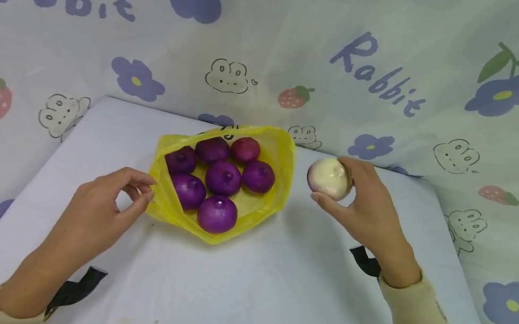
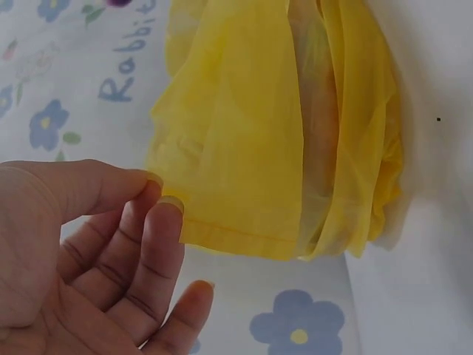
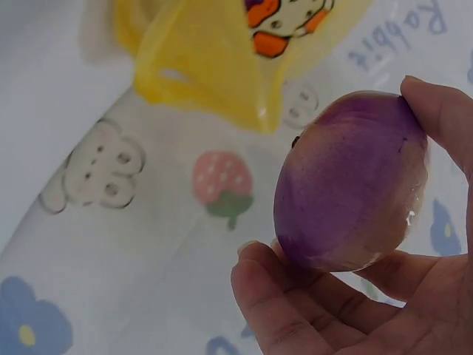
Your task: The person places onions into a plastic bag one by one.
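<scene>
My left hand (image 1: 99, 209) is at the left rim of a yellow plastic bag (image 1: 279, 196), pinching its edge between thumb and forefinger, as the left wrist view shows at the bag's corner (image 2: 229, 222). The bag's mouth gapes upward, and several glossy purple onions (image 1: 223, 178) with small nubs lie inside. To the right of the bag, my right hand (image 1: 371, 215) grips another onion (image 1: 330, 178) between thumb and fingers, above the table. Its pale cream side with a nub faces the head camera; the right wrist view shows its shiny purple side (image 3: 347, 185).
The bag stands near the back of a white table (image 1: 244, 294). Behind it hangs a cloth (image 1: 264, 39) printed with rabbits, flowers and strawberries. Black straps (image 1: 79, 288) show at both wrists.
</scene>
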Motion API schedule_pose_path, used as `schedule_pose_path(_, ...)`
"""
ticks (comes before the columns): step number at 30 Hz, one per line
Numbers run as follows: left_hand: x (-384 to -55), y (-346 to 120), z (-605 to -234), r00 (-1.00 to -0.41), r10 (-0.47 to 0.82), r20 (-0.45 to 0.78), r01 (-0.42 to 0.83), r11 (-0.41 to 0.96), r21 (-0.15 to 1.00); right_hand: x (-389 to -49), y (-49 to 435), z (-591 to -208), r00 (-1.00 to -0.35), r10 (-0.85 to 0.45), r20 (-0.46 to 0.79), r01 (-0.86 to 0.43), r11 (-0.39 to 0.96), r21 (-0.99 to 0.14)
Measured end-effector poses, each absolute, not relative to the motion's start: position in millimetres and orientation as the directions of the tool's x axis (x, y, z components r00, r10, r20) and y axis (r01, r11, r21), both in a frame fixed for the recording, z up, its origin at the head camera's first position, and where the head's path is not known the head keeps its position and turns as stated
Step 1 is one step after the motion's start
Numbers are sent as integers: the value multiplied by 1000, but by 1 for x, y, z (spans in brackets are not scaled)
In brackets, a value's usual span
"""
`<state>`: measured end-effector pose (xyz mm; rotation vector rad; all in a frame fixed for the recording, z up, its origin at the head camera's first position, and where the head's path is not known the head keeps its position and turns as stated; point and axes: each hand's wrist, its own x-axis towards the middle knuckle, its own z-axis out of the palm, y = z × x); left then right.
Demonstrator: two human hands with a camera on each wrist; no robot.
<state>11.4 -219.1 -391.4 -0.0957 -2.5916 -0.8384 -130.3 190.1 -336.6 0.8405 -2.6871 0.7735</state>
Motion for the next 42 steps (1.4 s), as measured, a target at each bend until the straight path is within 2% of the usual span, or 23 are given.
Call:
schedule_pose_path(10, 12, -219, -391, -913, -61, 403, 189, 812, 552, -123, 141, -335, -672, -645, 364, -740, 577, -344)
schedule_pose_path(14, 12, -219, -391, -909, -60, 412, 194, 815, 546, -123, 123, -338, -646, -687, 332, -762, 554, -336)
schedule_pose_path(29, 11, -218, -392, -902, -43, 430, 218, 815, 537, -130, 90, -378, -701, -702, 127, -684, 611, -398)
schedule_pose_path(42, 12, -220, -392, -908, -65, 414, 190, 816, 545, -134, 87, -389, -711, -697, 92, -661, 618, -426)
